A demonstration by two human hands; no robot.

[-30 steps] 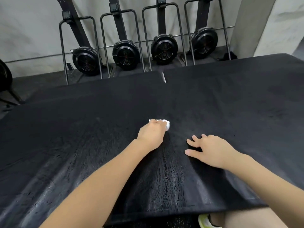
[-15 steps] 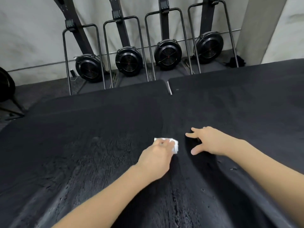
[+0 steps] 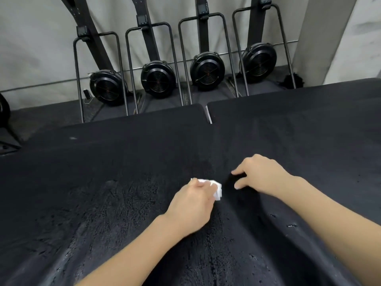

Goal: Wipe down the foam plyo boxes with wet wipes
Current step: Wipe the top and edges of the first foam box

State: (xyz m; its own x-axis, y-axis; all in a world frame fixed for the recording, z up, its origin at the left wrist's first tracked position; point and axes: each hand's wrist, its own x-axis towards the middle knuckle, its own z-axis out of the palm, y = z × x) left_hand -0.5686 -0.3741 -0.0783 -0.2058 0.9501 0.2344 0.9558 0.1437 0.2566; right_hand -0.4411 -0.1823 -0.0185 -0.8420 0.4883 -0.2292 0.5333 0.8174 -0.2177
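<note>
The left hand (image 3: 190,205) bunches a crumpled white wet wipe (image 3: 216,189) against the black foam plyo box (image 3: 123,172), whose textured top glistens with wet streaks. The right hand (image 3: 259,175) rests beside it, fingers (image 3: 237,172) loosely spread, holding nothing.

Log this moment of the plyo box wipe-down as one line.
left hand: grips wet wipe on left plyo box | right hand: braced on right plyo box | stage: wiping near seam
</note>
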